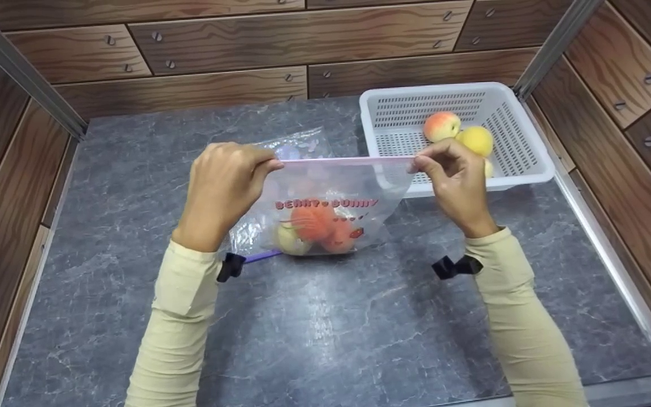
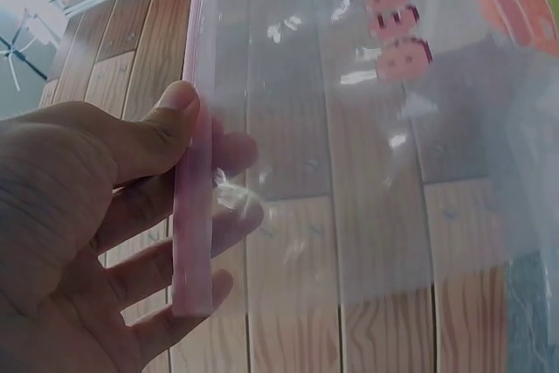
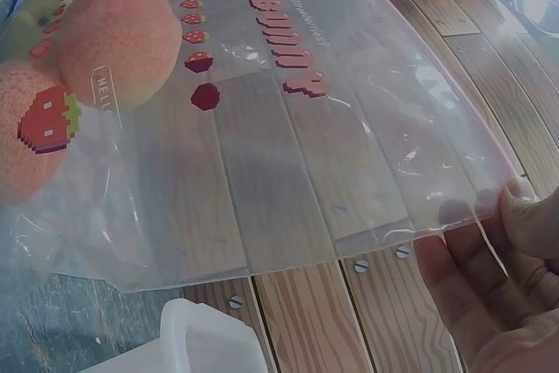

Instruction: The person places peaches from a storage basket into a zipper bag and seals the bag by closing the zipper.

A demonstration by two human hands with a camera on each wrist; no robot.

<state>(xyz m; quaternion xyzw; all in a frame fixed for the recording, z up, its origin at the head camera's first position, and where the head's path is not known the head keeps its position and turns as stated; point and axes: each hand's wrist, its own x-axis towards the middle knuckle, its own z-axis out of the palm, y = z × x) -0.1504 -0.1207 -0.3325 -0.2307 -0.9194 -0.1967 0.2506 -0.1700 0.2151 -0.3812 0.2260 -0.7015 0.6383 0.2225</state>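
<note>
Both hands hold up a clear zip bag (image 1: 325, 183) with a pink top edge and red lettering. My left hand (image 1: 224, 189) pinches its left top corner between thumb and fingers. The right top corner is pinched by my right hand (image 1: 458, 183). Inside, at the bottom, lie several round fruits: a reddish peach (image 3: 118, 41), another reddish one (image 3: 26, 133) and a pale yellow-green one (image 1: 291, 240). The pink strip (image 2: 196, 216) runs straight across the left fingers in the left wrist view. Between the two hands the top edge is stretched taut.
A white perforated basket (image 1: 540, 164) stands at the back right, holding a red-yellow fruit (image 1: 441, 125), a yellow fruit (image 1: 477, 140) and another partly hidden behind the right hand. Behind the held bag, another clear bag (image 1: 308, 138) with a purple strip (image 1: 263, 256) lies on the grey marbled table (image 1: 325, 339).
</note>
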